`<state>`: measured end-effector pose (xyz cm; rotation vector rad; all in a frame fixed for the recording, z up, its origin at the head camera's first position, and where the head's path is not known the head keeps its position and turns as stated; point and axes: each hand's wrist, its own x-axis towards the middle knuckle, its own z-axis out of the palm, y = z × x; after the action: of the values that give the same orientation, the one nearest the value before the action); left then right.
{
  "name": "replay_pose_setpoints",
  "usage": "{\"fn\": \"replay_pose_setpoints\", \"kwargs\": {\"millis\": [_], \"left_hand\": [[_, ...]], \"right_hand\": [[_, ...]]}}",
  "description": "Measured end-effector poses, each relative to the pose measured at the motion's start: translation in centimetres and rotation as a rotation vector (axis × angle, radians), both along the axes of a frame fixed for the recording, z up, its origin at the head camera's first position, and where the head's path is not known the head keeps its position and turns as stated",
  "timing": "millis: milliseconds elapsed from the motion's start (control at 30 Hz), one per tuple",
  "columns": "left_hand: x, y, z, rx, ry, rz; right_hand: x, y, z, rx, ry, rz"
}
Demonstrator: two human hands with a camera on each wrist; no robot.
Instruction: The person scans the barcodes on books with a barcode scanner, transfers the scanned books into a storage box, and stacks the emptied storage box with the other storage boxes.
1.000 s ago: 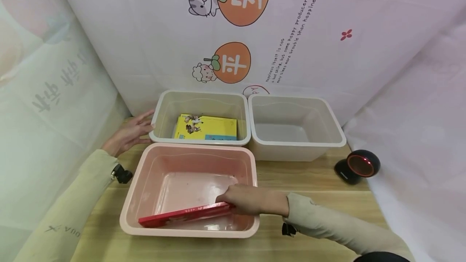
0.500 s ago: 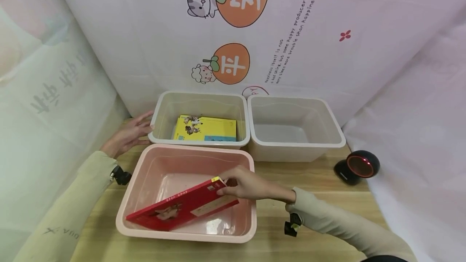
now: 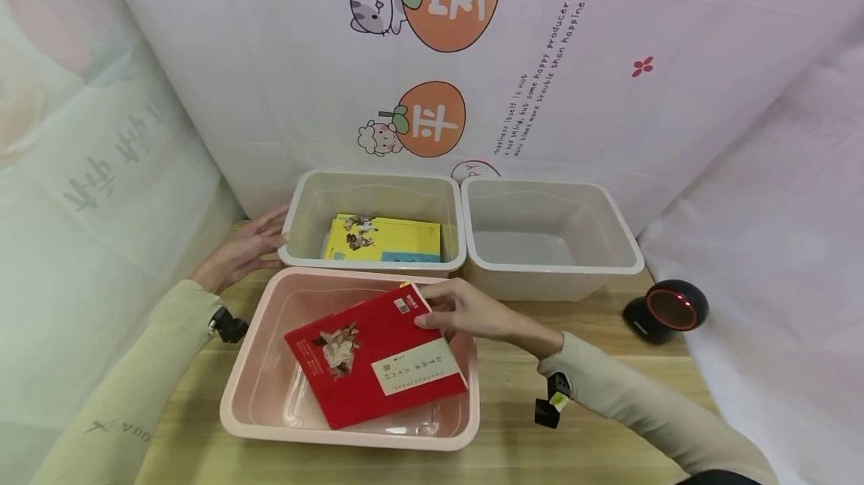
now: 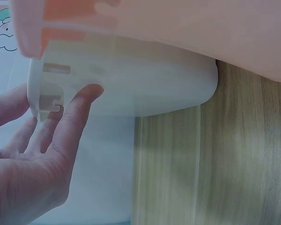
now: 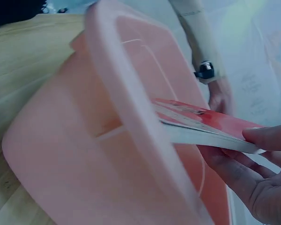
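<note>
In the head view my right hand holds a red book by its upper right edge. Thumb on the cover, fingers beneath, it tilts the book above the inside of the pink bin. The right wrist view shows the book's white page edge just over the bin's rim, pinched by that hand. My left hand is at the left end of a cream bin. In the left wrist view the hand has digits on both sides of that bin's rim.
Yellow books lie inside the cream bin. A second cream bin stands beside it, to the right. Further right is a black round device with a red ring. White printed cloth encloses the wooden table.
My right hand has lifted the red book up and away from me, turning its cover into view from a nearly edge-on position low in the pink bin. My left hand stays at the cream bin.
</note>
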<state>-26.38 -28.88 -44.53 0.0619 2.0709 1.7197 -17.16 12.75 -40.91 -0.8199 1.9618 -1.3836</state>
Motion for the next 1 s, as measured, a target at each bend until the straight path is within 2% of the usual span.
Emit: {"fn": "replay_pose_setpoints", "kwargs": {"millis": [233, 400, 500, 667, 800, 1000], "left_hand": [[-0.2, 0.1, 0.0, 0.003, -0.006, 0.010], [-0.2, 0.0, -0.1, 0.023, -0.006, 0.010], [-0.2, -0.1, -0.2, 0.023, -0.004, 0.008], [-0.2, -0.2, -0.1, 0.029, -0.004, 0.004], [-0.2, -0.1, -0.3, 0.035, -0.006, 0.004], [-0.2, 0.0, -0.2, 0.026, -0.008, 0.001]], "right_hand": [[-1.2, 2.3, 2.0, -0.014, -0.016, -0.089], [-2.5, 4.5, 3.6, -0.027, -0.048, -0.219], [-3.1, 6.2, 4.8, -0.011, -0.012, -0.324], [-4.0, 9.1, 7.1, 0.009, 0.061, -0.456], [-4.2, 11.5, 8.9, 0.026, 0.115, -0.526], [-4.6, 15.3, 10.8, 0.064, 0.136, -0.581]]}}
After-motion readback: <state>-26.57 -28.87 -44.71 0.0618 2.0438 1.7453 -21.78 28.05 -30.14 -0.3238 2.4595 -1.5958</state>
